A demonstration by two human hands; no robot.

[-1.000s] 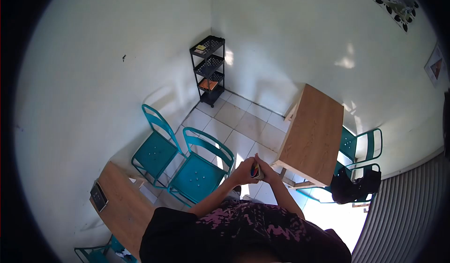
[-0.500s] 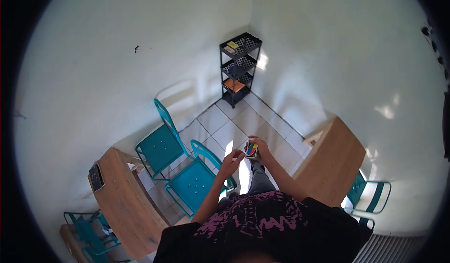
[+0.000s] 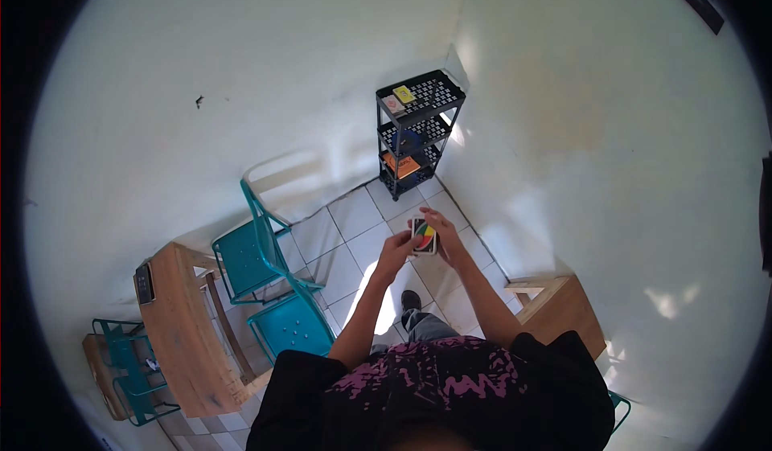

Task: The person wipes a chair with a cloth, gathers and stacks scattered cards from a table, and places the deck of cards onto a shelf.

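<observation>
A deck of cards (image 3: 425, 236) with a black, multicoloured top face is held between my two hands, out in front of my body and above the tiled floor. My left hand (image 3: 396, 252) closes on the deck's left edge. Along the right side and far edge, my right hand (image 3: 444, 234) is wrapped round the same deck. Ahead of my hands stands a black four-tier shelf (image 3: 420, 97), with a yellow card (image 3: 404, 94) and a pinkish card (image 3: 392, 104) on its top tier.
Two teal chairs (image 3: 291, 325) stand left of my legs. A wooden table (image 3: 189, 338) with a dark flat device (image 3: 145, 283) is farther left, another teal chair (image 3: 137, 366) beyond it. A second wooden table (image 3: 567, 314) is at the right. An orange item (image 3: 401, 165) lies on a lower shelf tier.
The view has turned and come nearer the shelf. The deck, earlier mostly covered by my hands, now shows its face. My left hand, apart from it half a second ago, is back on the deck.
</observation>
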